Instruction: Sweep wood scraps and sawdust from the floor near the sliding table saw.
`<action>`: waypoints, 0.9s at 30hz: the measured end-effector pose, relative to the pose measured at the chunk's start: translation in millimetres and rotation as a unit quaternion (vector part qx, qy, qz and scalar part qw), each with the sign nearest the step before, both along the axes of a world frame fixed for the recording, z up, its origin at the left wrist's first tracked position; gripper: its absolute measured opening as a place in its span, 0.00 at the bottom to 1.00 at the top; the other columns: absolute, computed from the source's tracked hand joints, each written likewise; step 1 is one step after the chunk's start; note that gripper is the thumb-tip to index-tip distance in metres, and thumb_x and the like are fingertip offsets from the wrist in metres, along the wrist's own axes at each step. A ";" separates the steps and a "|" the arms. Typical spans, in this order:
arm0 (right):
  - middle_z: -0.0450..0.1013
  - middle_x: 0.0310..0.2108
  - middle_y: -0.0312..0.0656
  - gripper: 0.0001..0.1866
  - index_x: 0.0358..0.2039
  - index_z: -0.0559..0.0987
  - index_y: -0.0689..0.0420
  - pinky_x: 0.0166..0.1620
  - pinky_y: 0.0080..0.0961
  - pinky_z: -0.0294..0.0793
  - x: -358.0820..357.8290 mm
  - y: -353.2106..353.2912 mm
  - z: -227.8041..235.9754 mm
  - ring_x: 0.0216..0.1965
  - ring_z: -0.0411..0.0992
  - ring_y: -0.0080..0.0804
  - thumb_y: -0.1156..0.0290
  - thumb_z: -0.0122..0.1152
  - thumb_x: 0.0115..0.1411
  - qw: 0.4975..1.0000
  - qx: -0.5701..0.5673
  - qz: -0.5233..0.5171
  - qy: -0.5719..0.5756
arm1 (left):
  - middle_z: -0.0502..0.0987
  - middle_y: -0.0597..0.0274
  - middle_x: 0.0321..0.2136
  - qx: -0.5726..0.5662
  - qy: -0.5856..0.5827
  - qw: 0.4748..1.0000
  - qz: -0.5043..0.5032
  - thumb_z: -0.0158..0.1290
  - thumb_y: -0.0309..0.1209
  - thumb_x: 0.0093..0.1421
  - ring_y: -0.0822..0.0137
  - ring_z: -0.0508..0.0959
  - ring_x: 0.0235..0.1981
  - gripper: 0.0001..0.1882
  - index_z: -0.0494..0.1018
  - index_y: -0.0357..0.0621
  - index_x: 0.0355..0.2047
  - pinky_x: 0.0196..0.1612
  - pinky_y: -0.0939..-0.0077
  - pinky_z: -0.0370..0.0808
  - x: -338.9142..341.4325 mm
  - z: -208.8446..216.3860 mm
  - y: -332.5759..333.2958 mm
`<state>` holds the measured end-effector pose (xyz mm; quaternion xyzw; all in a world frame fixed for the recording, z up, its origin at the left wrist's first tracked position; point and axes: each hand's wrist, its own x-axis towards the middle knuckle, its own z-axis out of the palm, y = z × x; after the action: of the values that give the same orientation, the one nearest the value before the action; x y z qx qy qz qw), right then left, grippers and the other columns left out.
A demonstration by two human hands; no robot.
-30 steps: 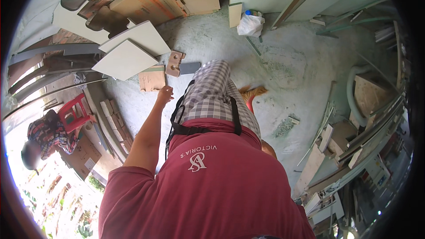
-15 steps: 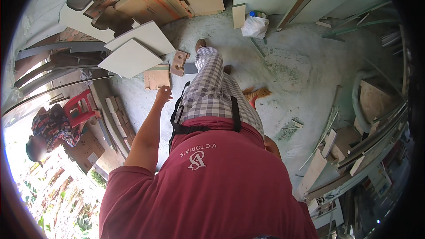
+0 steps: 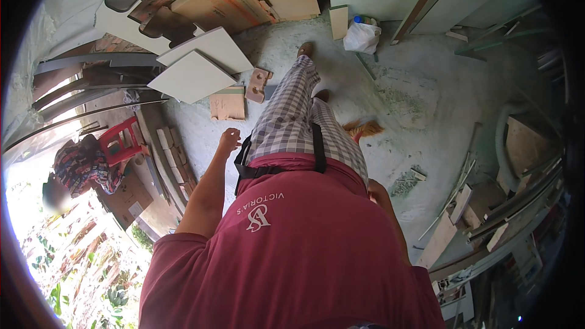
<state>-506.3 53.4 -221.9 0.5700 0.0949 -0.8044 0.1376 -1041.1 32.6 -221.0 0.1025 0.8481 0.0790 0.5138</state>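
My left hand [image 3: 230, 139] hangs beside my left hip, its fingers loosely bent and a little apart, with nothing in it. Nearest to it on the floor lies a small tan cardboard box [image 3: 227, 105]. My right arm [image 3: 390, 210] runs down along my right side; its hand is mostly hidden by my shirt and trousers, so the fingers cannot be made out. Just ahead of that side, the straw-coloured bristles of a broom [image 3: 364, 128] rest on the floor. The broom's red neck disappears behind my leg, and whether my right hand holds it is hidden.
White boards [image 3: 192, 78] lean at the left front, with a holed brick [image 3: 258, 85] beside them. A white plastic bag [image 3: 362, 38] stands by the far wall. Timber scraps [image 3: 466, 207] pile up at right. Another person [image 3: 82, 166] is near a red plastic chair [image 3: 120, 141] at left.
The view has shifted slightly, and my feet are farther forward. My left hand has swung back, away from the cardboard box. The broom bristles stay near my right leg.
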 end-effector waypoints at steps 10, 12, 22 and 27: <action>0.66 0.44 0.52 0.29 0.47 0.62 0.71 0.42 0.36 0.71 -12.5 -7.0 12.6 0.40 0.69 0.38 0.60 0.53 0.53 0.997 0.010 -0.071 -0.027 | 0.74 0.58 0.27 0.044 -0.006 0.999 -0.025 0.45 0.39 0.55 0.68 0.76 0.21 0.16 0.67 0.45 0.41 0.21 0.77 0.69 -9.2 -3.0 44.7; 0.67 0.43 0.51 0.29 0.47 0.62 0.71 0.41 0.36 0.71 -10.6 -14.3 13.7 0.39 0.69 0.38 0.60 0.53 0.53 0.997 0.034 -0.049 -0.053 | 0.74 0.59 0.26 0.052 0.004 0.998 -0.028 0.45 0.39 0.55 0.68 0.76 0.21 0.16 0.67 0.44 0.41 0.20 0.77 0.69 -9.1 -3.2 49.3; 0.68 0.37 0.48 0.27 0.45 0.63 0.70 0.35 0.35 0.72 -18.2 -18.8 -22.8 0.32 0.70 0.36 0.60 0.52 0.53 0.996 0.017 -0.005 -0.087 | 0.73 0.58 0.31 -0.005 -0.021 1.000 0.003 0.44 0.40 0.56 0.65 0.76 0.26 0.17 0.64 0.46 0.43 0.30 0.72 0.71 -26.9 10.0 13.1; 0.68 0.34 0.48 0.24 0.42 0.64 0.68 0.34 0.35 0.71 -16.0 2.0 -20.6 0.29 0.69 0.35 0.62 0.52 0.52 0.998 0.022 -0.005 -0.065 | 0.73 0.57 0.32 0.019 -0.004 0.999 0.038 0.44 0.40 0.56 0.65 0.76 0.26 0.18 0.64 0.46 0.44 0.30 0.71 0.71 -33.9 12.9 1.1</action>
<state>-522.3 55.5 -242.5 0.6247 0.1008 -0.7638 0.1272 -1075.1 33.7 -208.1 0.0792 0.8479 0.1149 0.5115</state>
